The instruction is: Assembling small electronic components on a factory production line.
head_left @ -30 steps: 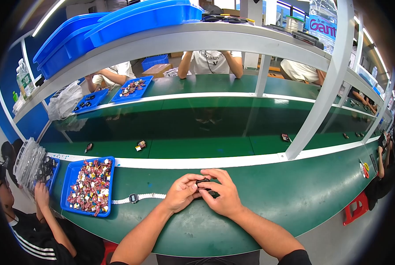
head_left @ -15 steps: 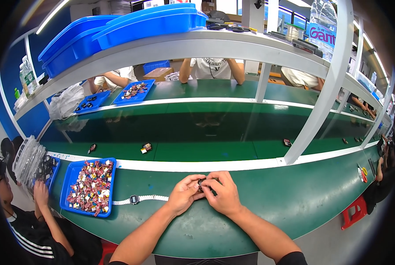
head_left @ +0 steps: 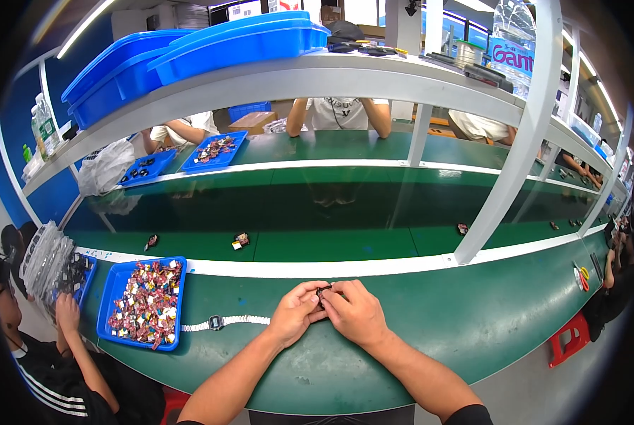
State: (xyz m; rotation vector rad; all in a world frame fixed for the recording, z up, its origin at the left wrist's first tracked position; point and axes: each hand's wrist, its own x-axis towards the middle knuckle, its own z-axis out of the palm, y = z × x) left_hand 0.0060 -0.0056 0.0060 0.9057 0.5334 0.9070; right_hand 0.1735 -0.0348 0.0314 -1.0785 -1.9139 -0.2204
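Observation:
Over the near worktop, my left hand (head_left: pixel 297 312) and my right hand (head_left: pixel 356 313) meet, both closed on one small black part (head_left: pixel 323 292). My left fingers hold it from the side, while the right thumb and fingertips press against it. Most of the part is covered by the fingers, so its exact kind is hard to make out. A wristwatch (head_left: pixel 216 323) with a pale metal band lies on the green worktop (head_left: pixel 373 375), left of my left hand. Beside it, a blue tray (head_left: pixel 104 312) is heaped with small red, white and yellow wired components (head_left: pixel 145 301).
Behind a white rail (head_left: pixel 317 268), a green conveyor belt carries small parts (head_left: pixel 240 241). A white post (head_left: pixel 512 156) supports a shelf with blue bins (head_left: pixel 239 42) and a bottle (head_left: pixel 514 53). Scissors (head_left: pixel 581 278) lie at right. A co-worker's hand (head_left: pixel 67 312) reaches into another tray at left.
My right fingers have curled in closer around the small black part. On the belt, the loose parts have shifted slightly to the right.

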